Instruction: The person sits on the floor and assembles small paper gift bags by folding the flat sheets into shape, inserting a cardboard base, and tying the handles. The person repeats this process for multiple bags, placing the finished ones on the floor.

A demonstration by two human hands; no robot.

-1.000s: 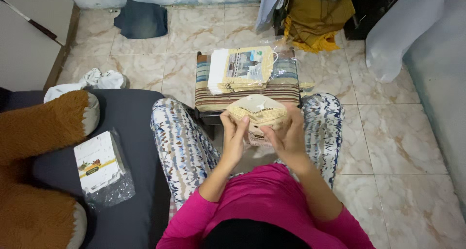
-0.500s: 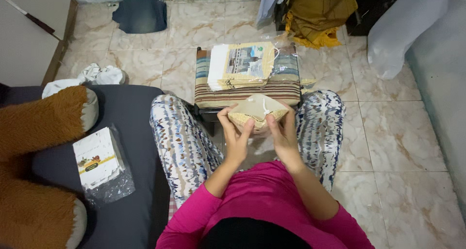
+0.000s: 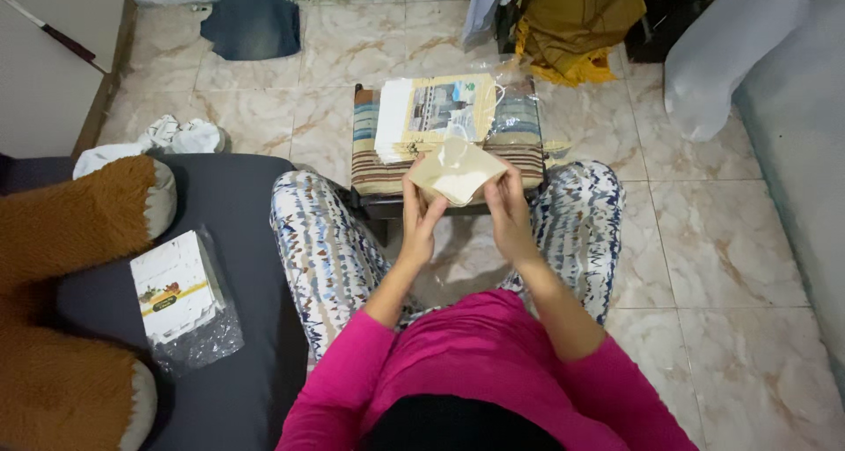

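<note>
While both hands are raised over the lap, a small beige paper pouch (image 3: 456,171) is held between them, just above the near edge of the striped stool (image 3: 387,174). The left hand (image 3: 421,213) is closed on the pouch's left side, thumb on top, fingers (image 3: 429,215) underneath; the right hand (image 3: 509,206) is pinched on its right edge the same way. The pouch is tilted, one corner pointing down, and looks folded or flattened; a pale patch, maybe a string or a clear window, is seen on its top face, too small to tell.

Handling, as judged: very light, thin, flexible paper, easily creased or torn, not slippery. It is best taken at the side edges or corners with a light pinch, as is done now; a hard squeeze at the middle would likely crumple it.

On the stool, behind the pouch, a stack of printed flat bags (image 3: 436,117) lies partly inside a clear plastic wrapper (image 3: 515,108). On the dark mattress (image 3: 246,240) to the left, a 2nd pack of white sheets in clear plastic (image 3: 180,297) is seen beside a brown plush toy (image 3: 62,240). Clothes lie on the tiled floor (image 3: 722,240).
</note>
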